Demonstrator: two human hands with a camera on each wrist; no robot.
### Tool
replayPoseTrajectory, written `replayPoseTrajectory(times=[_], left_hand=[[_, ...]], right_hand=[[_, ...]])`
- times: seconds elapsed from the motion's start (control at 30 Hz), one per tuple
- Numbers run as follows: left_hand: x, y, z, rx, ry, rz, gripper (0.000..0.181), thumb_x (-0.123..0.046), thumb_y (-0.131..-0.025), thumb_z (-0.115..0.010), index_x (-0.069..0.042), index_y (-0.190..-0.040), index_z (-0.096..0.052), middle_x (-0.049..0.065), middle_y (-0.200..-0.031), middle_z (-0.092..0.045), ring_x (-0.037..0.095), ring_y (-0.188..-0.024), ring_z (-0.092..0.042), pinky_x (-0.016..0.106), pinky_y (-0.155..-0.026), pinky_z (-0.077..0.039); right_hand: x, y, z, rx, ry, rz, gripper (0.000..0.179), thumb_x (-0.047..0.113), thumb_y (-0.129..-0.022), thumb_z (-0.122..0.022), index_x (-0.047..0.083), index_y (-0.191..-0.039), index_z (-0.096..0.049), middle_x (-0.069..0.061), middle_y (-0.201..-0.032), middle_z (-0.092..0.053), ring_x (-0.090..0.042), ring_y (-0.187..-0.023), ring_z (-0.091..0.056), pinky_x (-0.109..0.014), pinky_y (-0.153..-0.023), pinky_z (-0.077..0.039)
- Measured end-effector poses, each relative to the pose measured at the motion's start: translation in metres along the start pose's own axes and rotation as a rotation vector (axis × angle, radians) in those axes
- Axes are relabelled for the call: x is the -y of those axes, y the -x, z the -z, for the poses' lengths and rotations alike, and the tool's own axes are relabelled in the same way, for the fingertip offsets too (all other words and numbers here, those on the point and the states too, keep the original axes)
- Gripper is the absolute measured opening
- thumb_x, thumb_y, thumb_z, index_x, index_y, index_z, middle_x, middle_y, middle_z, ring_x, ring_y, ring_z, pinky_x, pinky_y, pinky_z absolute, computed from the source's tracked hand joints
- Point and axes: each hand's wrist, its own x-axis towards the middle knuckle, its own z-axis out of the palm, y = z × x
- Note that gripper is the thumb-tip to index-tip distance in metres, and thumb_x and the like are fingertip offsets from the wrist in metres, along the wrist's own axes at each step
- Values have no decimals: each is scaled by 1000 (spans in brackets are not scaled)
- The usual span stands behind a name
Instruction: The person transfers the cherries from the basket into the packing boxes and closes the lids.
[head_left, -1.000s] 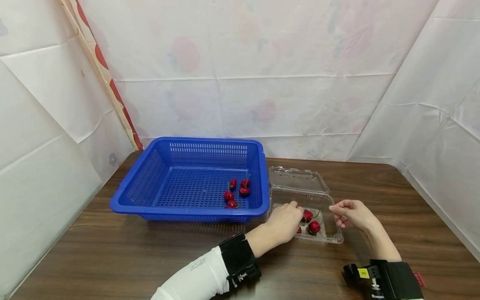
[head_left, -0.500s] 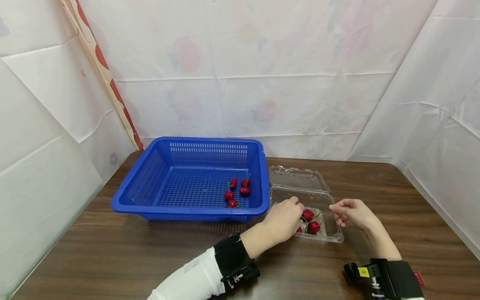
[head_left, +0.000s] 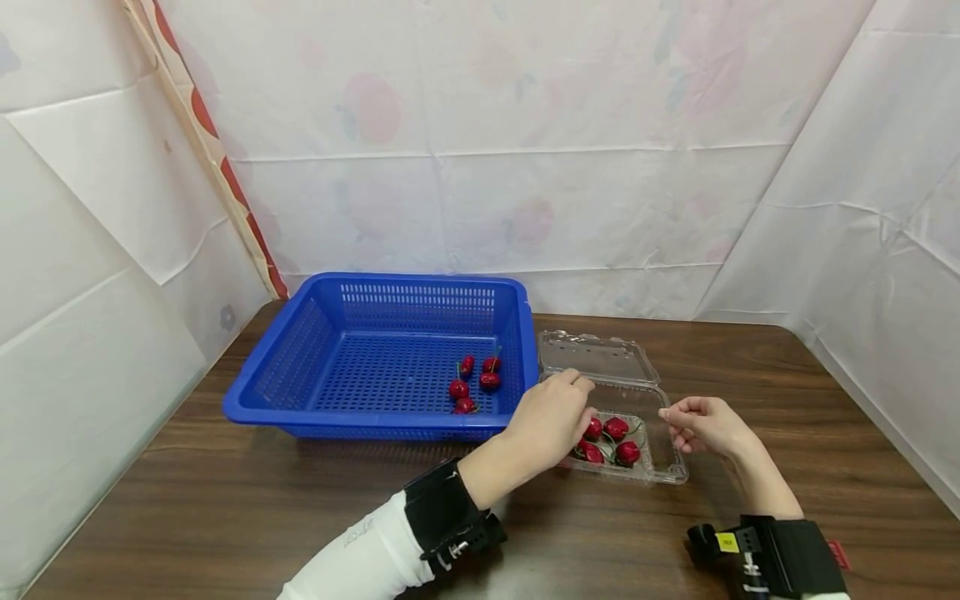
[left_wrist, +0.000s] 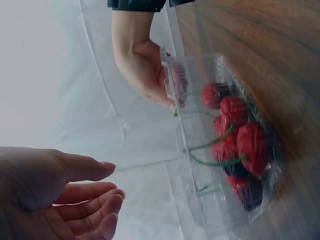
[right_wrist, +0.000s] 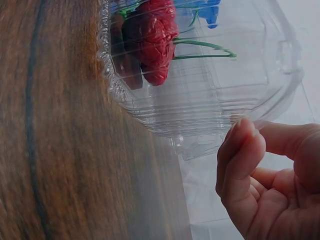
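A clear plastic clamshell box (head_left: 667,477) stands on the table with its lid (head_left: 596,360) tipped back. Several red cherries (head_left: 617,429) with green stems lie inside it. My right hand (head_left: 705,429) pinches the box's right rim between thumb and fingers, also seen in the right wrist view. Above the box's left side is my left hand (head_left: 551,417); in the left wrist view its fingers (left_wrist: 87,210) are loosely bent, hold nothing and are apart from the box. It hides the box's left part in the head view.
Left of the box stands a blue perforated basket (head_left: 375,422), close against it. Several cherries (head_left: 489,381) lie in the basket's right end. The brown wooden table (head_left: 225,508) ends at white patterned sheets (head_left: 480,167) behind and at the sides.
My left hand has risen out of the box and moved back and left, uncovering more cherries at the box's left side. The right hand stays on the rim.
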Motion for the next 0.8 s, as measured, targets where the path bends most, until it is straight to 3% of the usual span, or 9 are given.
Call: replayPoseTrajectory(times=[0.2,0.5,0.8], left_hand=[[12,1,8,-56,37,54,20,-20,-84,-61,-6,-98,-64,2,-90,-60,13,-80,-58,21,-66,-48],[31,1,14,-86,55,126,18,-18,-84,-62,-5,-96,-64,5,-89,-59,15,-79,-59,25,-62,-49],[54,3,15,-52,28,239,24,-17,-85,-60,-2,-103,-62,9,-98,-58,21,-90,-57,30,-67,-50]], right_hand=[[0,0,0,-2,-5,-4,27,18,-90,-52,-9,-91,-48,-3,-65,-53,-8,-53,-52,-27,-52,-48],[0,0,0,-4,-5,1,27,17,-90,-52,-10,-91,-48,-4,-65,-53,-9,-53,-52,-27,-52,-47],[0,1,-1,-7,6,20,27,16,-89,-52,-11,-90,-49,-5,-65,-53,-9,-52,-53,-27,-51,-48]])
